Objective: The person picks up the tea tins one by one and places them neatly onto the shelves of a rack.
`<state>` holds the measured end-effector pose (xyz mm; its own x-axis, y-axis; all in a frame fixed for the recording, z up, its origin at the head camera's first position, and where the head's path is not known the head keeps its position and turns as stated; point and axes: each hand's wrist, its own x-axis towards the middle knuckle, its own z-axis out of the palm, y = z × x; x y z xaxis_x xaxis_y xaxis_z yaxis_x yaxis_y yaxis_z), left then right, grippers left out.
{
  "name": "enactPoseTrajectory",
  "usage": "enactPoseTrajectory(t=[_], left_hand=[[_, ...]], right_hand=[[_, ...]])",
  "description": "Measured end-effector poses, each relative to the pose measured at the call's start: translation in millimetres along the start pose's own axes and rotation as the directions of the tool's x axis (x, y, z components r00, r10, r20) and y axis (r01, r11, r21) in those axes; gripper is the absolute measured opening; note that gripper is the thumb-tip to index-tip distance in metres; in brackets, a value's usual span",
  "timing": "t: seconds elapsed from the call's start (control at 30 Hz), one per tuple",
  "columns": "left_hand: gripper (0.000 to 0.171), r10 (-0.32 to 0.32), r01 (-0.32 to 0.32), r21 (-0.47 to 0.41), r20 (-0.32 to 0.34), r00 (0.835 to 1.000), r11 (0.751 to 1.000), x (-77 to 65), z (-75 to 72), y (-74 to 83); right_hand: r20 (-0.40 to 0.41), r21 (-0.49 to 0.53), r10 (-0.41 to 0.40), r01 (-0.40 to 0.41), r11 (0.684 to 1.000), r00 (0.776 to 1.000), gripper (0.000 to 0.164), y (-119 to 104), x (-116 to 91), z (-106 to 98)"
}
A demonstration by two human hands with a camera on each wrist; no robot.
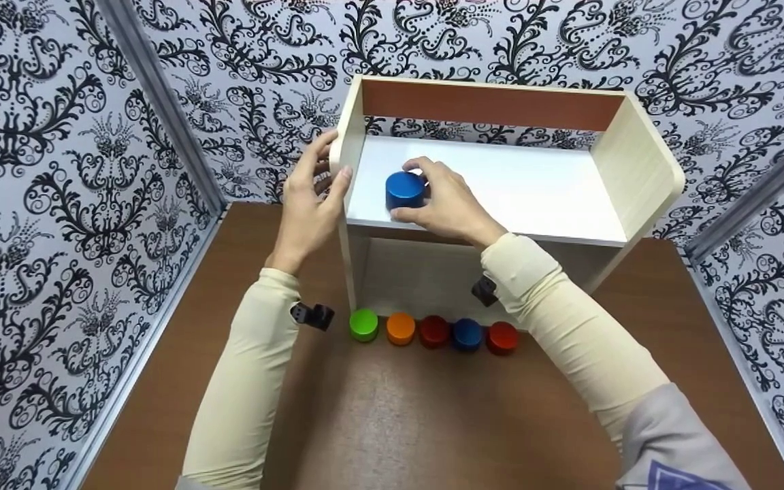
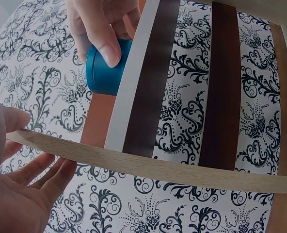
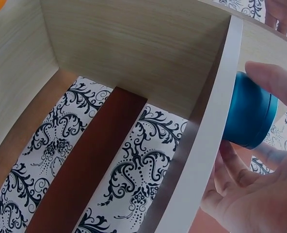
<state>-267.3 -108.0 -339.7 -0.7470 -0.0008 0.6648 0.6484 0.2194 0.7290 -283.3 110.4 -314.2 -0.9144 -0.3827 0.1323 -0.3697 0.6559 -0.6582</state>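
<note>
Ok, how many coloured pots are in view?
6. A blue pot in the right hand, at the white shelf; on the table, left to right, a green pot, orange pot, dark red pot, second blue pot and bright red pot. More may be hidden.

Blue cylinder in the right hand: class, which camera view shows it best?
The head view: it shows the blue cylinder from above, near the left end of the white shelf. The left wrist view shows its side, partly covered by the right hand; the right wrist view, its side against the shelf's edge.
</note>
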Motion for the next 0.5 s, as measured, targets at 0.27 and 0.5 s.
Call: enactPoseTrajectory(t=[0.27, 0.5], left_hand=[[0.048, -0.004, 0.004, 0.012, 0.000, 1.000, 1.000, -0.1, -0.6, 0.0], [0.048, -0.015, 0.015, 0.015, 0.001, 1.000, 1.000, 0.0, -0.8, -0.3]], right_hand=[[-0.027, 0.016, -0.024, 0.025, 1.000, 0.999, 0.077, 2.1, -4.1, -6.2], [-0.042, 0.041, -0.031, 0.032, 0.999, 0.999, 0.076, 3.2, -10.0, -16.1]])
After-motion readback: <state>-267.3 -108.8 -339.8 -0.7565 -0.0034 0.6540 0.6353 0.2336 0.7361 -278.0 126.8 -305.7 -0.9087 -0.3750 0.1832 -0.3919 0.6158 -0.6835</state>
